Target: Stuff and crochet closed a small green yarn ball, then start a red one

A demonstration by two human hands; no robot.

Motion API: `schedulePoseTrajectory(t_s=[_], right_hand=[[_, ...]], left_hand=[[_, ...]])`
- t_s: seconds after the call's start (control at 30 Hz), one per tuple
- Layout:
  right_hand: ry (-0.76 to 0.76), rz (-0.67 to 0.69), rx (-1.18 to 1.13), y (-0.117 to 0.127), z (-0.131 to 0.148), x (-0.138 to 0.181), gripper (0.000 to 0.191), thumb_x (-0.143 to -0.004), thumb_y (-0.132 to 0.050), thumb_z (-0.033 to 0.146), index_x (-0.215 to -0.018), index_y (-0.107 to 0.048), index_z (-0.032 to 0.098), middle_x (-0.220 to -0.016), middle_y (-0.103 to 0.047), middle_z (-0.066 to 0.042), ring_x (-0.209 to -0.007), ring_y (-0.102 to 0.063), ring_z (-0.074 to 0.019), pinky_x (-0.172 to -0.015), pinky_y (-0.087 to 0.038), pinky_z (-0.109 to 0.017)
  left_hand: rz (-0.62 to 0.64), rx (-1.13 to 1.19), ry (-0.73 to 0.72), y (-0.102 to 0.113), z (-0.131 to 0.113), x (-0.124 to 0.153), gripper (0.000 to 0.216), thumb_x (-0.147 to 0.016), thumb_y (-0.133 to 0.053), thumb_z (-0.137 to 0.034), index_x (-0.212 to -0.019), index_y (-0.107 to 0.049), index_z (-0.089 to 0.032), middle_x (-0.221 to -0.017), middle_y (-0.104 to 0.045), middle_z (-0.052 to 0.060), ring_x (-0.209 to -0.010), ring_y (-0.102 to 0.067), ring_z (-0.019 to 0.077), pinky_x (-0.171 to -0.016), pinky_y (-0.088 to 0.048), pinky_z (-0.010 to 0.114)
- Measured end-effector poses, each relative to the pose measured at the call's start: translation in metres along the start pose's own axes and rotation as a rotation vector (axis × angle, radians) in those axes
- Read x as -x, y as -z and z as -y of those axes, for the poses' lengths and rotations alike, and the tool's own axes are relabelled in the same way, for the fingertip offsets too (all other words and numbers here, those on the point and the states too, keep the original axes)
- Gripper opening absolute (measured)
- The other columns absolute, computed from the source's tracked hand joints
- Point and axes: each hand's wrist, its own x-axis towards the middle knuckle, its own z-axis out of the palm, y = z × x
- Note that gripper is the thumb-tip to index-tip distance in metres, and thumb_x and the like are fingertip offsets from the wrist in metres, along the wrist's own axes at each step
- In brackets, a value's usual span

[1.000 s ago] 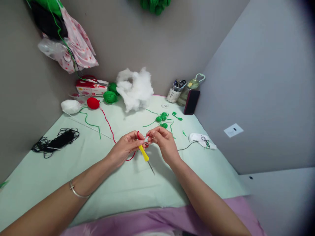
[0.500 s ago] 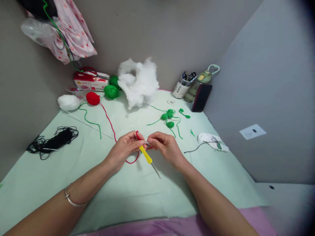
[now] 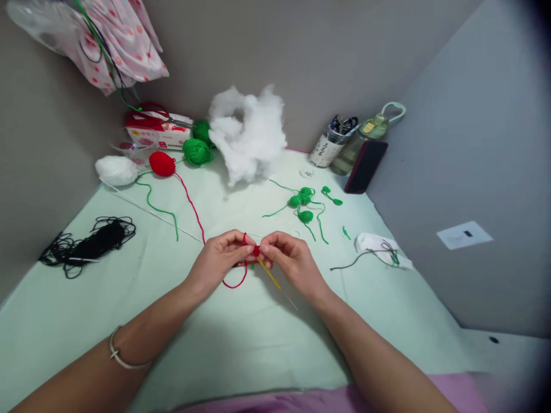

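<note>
Over the table's middle, my left hand (image 3: 221,258) pinches a small red crochet piece (image 3: 256,250) between thumb and fingers. My right hand (image 3: 293,261) is closed on the same piece from the other side, the fingertips almost meeting. A crochet hook with a yellow handle (image 3: 271,274) slants down toward the right below the fingers, thin metal end outward; its upper end and which fingers carry it are hidden. Red yarn (image 3: 192,205) runs from a red ball (image 3: 162,164) to my left hand and loops below it. White yarn also leads toward the left hand.
Black yarn (image 3: 92,246) lies at left, a white ball (image 3: 117,170) behind it. White stuffing (image 3: 247,137) and green balls (image 3: 198,152) stand at the back. Small green crochet pieces (image 3: 305,216), a phone (image 3: 365,167), a bottle (image 3: 374,127) and a pen cup (image 3: 329,148) are at right.
Both hands have closed in around the red piece, which now shows between the fingertips. The yellow hook has turned and looks thinner. The camera view has shifted slightly.
</note>
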Motion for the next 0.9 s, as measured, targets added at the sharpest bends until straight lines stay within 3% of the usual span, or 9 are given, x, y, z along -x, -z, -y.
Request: schedulePoseTrajectory(t_s=[0.23, 0.43, 0.53, 0.63, 0.77, 0.9], right_hand=[[-0.138, 0.032, -0.131, 0.007, -0.01, -0.006, 0.027, -0.082, -0.076, 0.043, -0.079, -0.068, 0.017, -0.07, -0.067, 0.0, -0.057, -0.053, -0.0096, -0.062, -0.044, -0.027], [-0.128, -0.016, -0.079, 0.006, -0.013, -0.006, 0.032, -0.082, -0.075, 0.046, -0.072, -0.064, 0.018, -0.062, -0.06, 0.003, -0.054, -0.046, -0.009, -0.056, -0.037, -0.026], [0.034, -0.034, 0.129, 0.002, -0.016, 0.0, 0.025, -0.09, -0.068, 0.041, -0.081, -0.067, 0.019, -0.071, -0.065, 0.0, -0.063, -0.054, -0.0124, -0.061, -0.042, -0.028], [0.303, -0.022, 0.506, -0.001, -0.022, 0.005, 0.016, -0.099, -0.057, 0.029, -0.095, -0.071, 0.021, -0.084, -0.068, -0.004, -0.074, -0.06, -0.015, -0.067, -0.046, -0.029], [0.667, -0.092, 1.026, -0.001, -0.028, 0.007, 0.024, -0.102, -0.049, 0.017, -0.097, -0.072, 0.023, -0.083, -0.066, -0.005, -0.074, -0.055, -0.0165, -0.063, -0.045, -0.029], [0.906, -0.123, 1.221, 0.001, -0.029, 0.006, 0.021, -0.1, -0.053, 0.01, -0.097, -0.071, 0.021, -0.085, -0.069, -0.005, -0.078, -0.053, -0.0178, -0.07, -0.047, -0.031]], left_hand=[[-0.021, -0.074, -0.082, 0.001, 0.003, 0.0, 0.023, -0.076, -0.082, -0.03, -0.082, -0.063, -0.019, -0.077, -0.066, -0.003, -0.069, -0.067, 0.0116, -0.072, -0.054, 0.025], [-0.004, -0.241, -0.116, -0.003, 0.0, 0.003, 0.01, -0.079, -0.073, -0.027, -0.076, -0.075, -0.018, -0.099, -0.065, 0.003, -0.084, -0.07, 0.0163, -0.087, -0.056, 0.03], [0.01, -0.199, -0.09, -0.003, 0.0, 0.004, 0.011, -0.079, -0.075, -0.029, -0.077, -0.077, -0.018, -0.103, -0.069, 0.005, -0.092, -0.069, 0.0194, -0.093, -0.056, 0.032], [0.088, -0.105, -0.035, 0.0, 0.003, 0.003, 0.018, -0.086, -0.073, -0.035, -0.086, -0.079, -0.018, -0.098, -0.074, 0.005, -0.096, -0.069, 0.0206, -0.099, -0.053, 0.033], [0.134, 0.014, -0.001, 0.006, 0.009, 0.001, 0.028, -0.089, -0.072, -0.043, -0.09, -0.079, -0.016, -0.092, -0.076, 0.007, -0.096, -0.068, 0.0216, -0.097, -0.052, 0.034], [0.126, 0.073, 0.024, 0.008, 0.011, -0.002, 0.024, -0.084, -0.079, -0.039, -0.083, -0.077, -0.016, -0.087, -0.072, 0.003, -0.088, -0.066, 0.0166, -0.089, -0.052, 0.028]])
